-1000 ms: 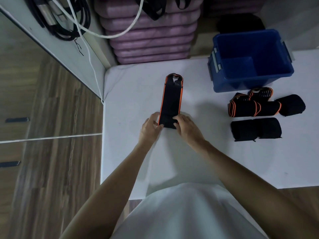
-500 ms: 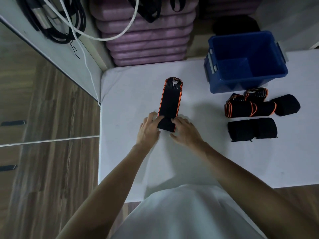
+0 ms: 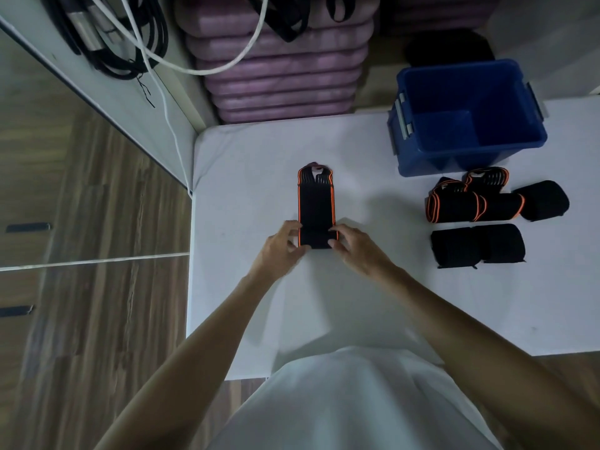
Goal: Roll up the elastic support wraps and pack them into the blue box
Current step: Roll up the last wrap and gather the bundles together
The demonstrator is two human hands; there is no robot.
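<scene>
A black elastic wrap (image 3: 315,203) with orange edging lies flat on the white counter (image 3: 246,177), its near end turned into a small roll. The left hand (image 3: 281,247) and right hand (image 3: 356,246) pinch that roll from either side (fingers curled). The blue box (image 3: 467,121) stands well right. No writing is legible.
</scene>
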